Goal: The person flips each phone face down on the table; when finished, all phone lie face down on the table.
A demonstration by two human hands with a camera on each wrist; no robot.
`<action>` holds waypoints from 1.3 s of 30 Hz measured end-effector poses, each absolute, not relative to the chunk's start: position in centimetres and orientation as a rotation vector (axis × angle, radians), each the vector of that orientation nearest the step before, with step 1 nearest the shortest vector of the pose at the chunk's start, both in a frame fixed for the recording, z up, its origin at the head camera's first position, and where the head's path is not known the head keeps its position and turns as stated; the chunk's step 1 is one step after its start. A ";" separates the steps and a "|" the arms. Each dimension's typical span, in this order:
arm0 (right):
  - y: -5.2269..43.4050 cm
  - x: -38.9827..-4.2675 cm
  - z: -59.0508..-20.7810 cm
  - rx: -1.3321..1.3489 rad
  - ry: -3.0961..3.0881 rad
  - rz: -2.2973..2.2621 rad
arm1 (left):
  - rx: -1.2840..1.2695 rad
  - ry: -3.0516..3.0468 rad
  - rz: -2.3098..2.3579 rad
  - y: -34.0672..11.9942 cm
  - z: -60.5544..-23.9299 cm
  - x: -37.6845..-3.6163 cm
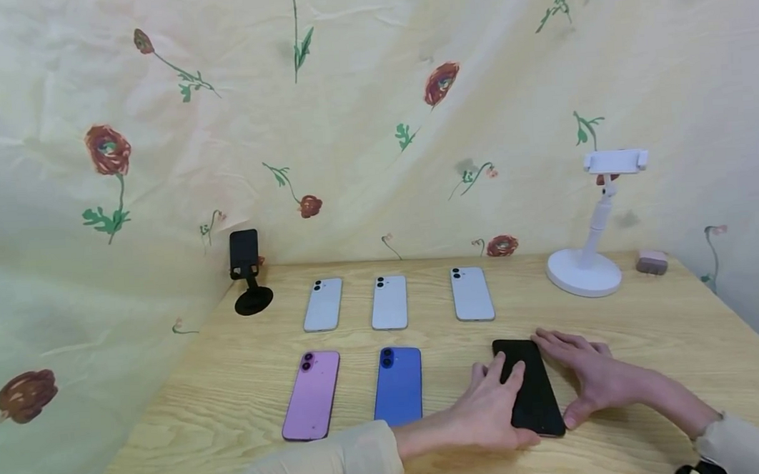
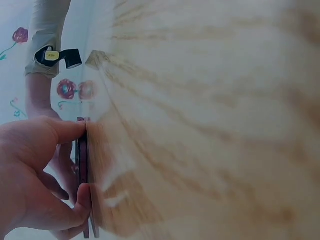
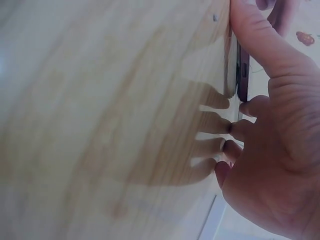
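Six phones are lying in two rows on the wooden table, and the scene is reading from left to right like this. At the far left a black stand is standing near the cloth backdrop. Beside it three pale phones, the left one, the middle one and the right one, are lying camera side up in the far row. In the near row a pink phone and a blue phone are lying well apart from each other, and to their right the black phone is lying flat on the table between the two hands.

The left hand is resting over the black phone's left edge, its fingers stretched across the top and its thumb tucked at the near corner; the left wrist view is showing thumb and finger pinching the phone's thin edge. The right hand is lying flat and spread along the right edge, thumb at the near corner. At the far right a white stand and a small pinkish block are standing.

Judging from this, the person is squaring or getting a grip on the black phone. Any lift would be calling for fingertips worked under both thin edges.
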State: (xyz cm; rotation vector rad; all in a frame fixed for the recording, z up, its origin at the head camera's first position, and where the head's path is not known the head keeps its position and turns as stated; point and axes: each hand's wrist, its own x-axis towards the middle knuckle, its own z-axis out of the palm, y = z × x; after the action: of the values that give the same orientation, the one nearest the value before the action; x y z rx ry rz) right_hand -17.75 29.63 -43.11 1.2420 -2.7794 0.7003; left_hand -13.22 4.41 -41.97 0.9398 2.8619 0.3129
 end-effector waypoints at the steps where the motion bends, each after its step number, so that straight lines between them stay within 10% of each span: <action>1: 29.6 -17.7 -43.1 1.245 -2.775 0.710 | 0.941 2.856 0.315 4.4 -42.0 -13.2; 39: 28.5 -17.6 -42.9 1.146 -2.757 0.886 | 0.982 2.792 0.467 3.9 -42.0 -13.4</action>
State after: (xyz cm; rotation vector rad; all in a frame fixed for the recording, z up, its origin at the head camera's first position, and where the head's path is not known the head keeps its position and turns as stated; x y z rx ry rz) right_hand -17.58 28.49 -42.88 1.1456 -2.7575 0.8863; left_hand -13.36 3.88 -42.02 0.9823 2.7918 0.4670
